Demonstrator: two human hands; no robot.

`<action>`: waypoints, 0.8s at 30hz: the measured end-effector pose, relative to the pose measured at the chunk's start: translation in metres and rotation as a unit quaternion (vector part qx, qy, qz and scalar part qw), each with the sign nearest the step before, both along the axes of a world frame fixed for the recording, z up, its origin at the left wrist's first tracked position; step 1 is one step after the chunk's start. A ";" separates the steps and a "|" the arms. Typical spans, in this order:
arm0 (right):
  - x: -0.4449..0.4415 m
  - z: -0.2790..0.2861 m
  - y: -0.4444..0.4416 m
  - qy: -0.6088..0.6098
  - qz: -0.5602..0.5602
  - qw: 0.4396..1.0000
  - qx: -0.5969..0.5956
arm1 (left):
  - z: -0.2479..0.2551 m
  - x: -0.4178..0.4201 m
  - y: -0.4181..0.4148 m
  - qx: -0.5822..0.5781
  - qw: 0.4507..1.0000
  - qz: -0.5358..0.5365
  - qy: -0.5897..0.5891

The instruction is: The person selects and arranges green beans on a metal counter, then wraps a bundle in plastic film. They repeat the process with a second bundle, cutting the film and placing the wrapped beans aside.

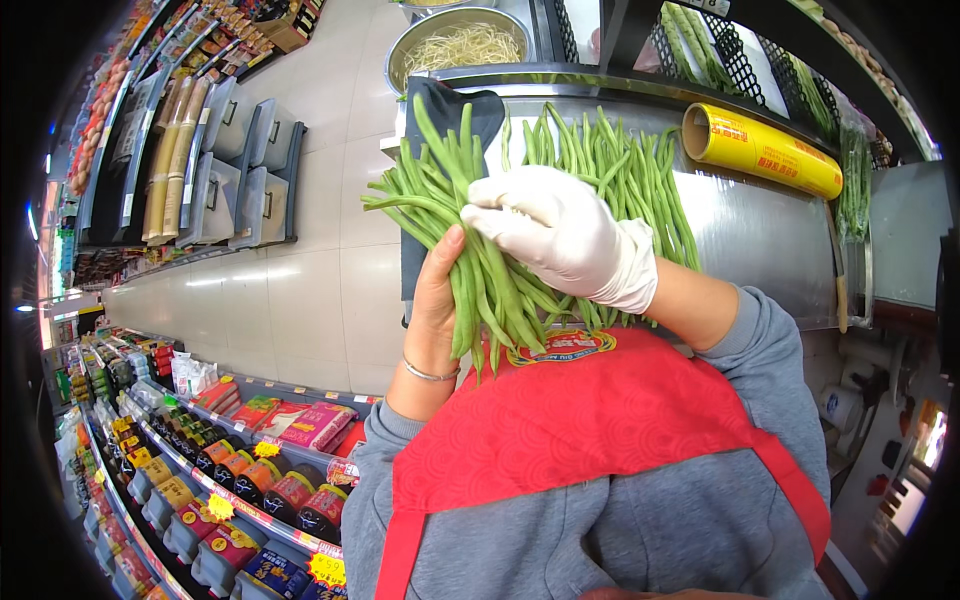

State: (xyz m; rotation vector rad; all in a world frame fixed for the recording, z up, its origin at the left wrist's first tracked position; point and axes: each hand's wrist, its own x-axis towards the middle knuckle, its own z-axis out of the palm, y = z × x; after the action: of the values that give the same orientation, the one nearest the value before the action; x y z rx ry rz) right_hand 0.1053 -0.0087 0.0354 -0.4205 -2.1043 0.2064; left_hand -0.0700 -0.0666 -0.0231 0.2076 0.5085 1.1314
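A thick bundle of green beans (487,285) is held up in front of my red apron, with its pods running from upper left to lower right. My bare left hand (437,289), a bracelet at its wrist, grips the bundle from the left side. In a white glove, my right hand (562,232) has its fingers bent around the upper right of the bundle; its fingertips are beside the beans. Behind that hand more green beans (630,165) lie side by side on a stainless steel counter (742,232). A dark cloth (457,112) hangs over the counter's left edge.
A yellow roll of film (765,150) lies at the counter's back right. Near the right edge is a long wooden-looking tool (840,277). Beyond the counter stand a metal bowl of bean sprouts (465,52) and vegetable crates (731,56). Stocked shelves (255,510) are on the left.
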 end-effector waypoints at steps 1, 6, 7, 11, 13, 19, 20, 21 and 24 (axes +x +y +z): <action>-0.002 -0.002 -0.001 -0.021 -0.001 1.000 -0.008 | 0.005 0.004 0.000 0.001 1.000 0.015 -0.002; -0.010 -0.010 -0.010 -0.034 0.023 0.999 -0.022 | -0.014 -0.007 -0.001 0.009 0.998 -0.008 -0.058; -0.011 -0.009 -0.010 -0.021 0.044 0.997 -0.053 | -0.015 -0.011 -0.001 0.006 0.998 -0.010 -0.064; -0.005 0.003 -0.009 0.084 0.188 0.894 -0.398 | -0.002 -0.032 -0.009 0.028 0.994 -0.021 -0.107; 0.003 0.003 0.014 0.099 0.078 0.946 -0.298 | 0.019 -0.034 -0.007 0.107 0.984 0.072 -0.122; -0.012 -0.067 0.032 -0.205 0.047 0.951 -0.226 | 0.035 -0.089 -0.013 0.202 0.958 0.158 -0.126; -0.021 -0.081 0.027 -0.259 0.044 0.934 -0.241 | 0.036 -0.091 -0.013 0.206 0.957 0.168 -0.115; -0.031 -0.091 0.022 -0.313 0.043 0.914 -0.254 | 0.035 -0.091 -0.015 0.202 0.958 0.173 -0.111; -0.054 -0.068 0.003 -0.408 -0.015 0.847 -0.342 | 0.029 -0.088 -0.014 0.195 0.960 0.177 -0.098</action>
State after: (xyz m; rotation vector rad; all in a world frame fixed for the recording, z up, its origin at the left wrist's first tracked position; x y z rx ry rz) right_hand 0.0516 -0.0053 -0.0330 -1.1183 -2.8084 0.9096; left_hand -0.1577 -0.0808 0.0058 0.3511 0.1418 1.5829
